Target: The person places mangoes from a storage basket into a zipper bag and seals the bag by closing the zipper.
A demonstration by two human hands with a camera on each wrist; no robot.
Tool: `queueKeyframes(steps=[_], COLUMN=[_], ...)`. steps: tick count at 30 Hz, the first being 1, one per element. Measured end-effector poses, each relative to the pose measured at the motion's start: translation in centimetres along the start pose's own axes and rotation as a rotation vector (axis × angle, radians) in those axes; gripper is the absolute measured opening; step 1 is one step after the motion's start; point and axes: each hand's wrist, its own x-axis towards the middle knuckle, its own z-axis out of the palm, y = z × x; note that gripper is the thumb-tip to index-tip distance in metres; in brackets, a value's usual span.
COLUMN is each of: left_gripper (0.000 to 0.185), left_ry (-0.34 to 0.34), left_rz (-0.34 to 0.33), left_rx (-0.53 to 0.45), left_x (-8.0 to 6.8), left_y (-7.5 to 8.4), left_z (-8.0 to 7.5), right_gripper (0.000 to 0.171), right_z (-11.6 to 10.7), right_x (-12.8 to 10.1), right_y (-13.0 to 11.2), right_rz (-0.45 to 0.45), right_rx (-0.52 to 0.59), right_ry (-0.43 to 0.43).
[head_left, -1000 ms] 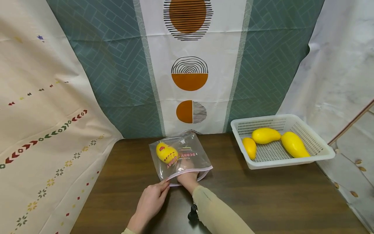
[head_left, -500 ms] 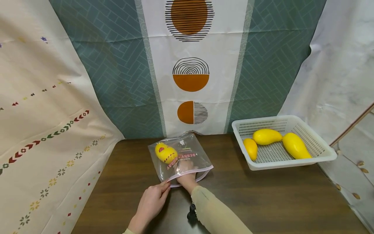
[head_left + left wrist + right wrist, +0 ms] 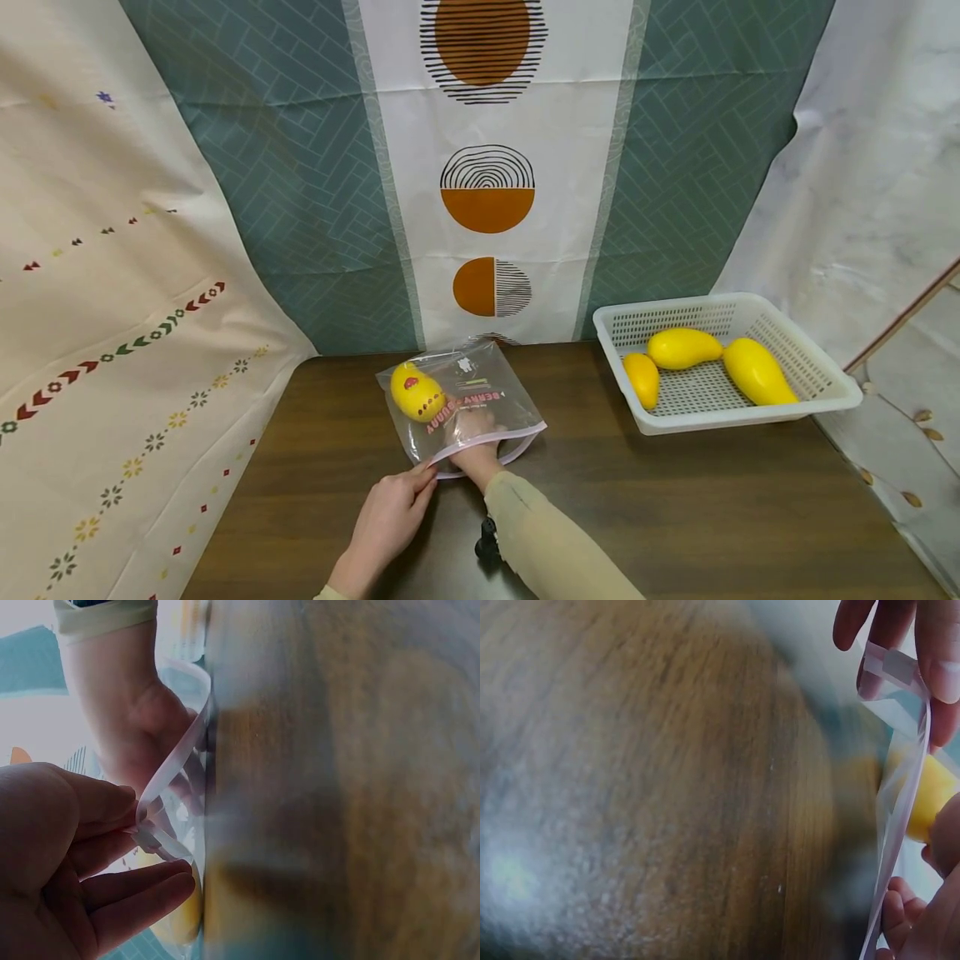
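My left hand pinches the clear bag by its rim, presumably so it gapes for my right hand, in there beside the yellow item; right's grip, can't tell.

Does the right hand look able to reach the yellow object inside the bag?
Probably yes: the right hand is inside the open bag, close to the yellow object, and nothing shows between them.
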Motion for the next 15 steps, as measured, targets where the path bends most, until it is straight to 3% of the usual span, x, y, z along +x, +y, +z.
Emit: queueKeyframes(steps=[8, 15], left_gripper=[0.02, 0.021], left_ry=[-0.02, -0.014], left_rz=[-0.031, -0.029], left_rx=[0.0, -0.003], left_x=[0.1, 0.1], left_y=[0.1, 0.2], left_z=[-0.2, -0.2], right_gripper=[0.043, 0.044], right_z=[1.3, 1.1], right_x=[0.2, 0.3], right_y=[0.2, -0.1], right_rz=[0.015, 0.047], right_rx=[0.044, 0.016], right_ry=[0.077, 0.062])
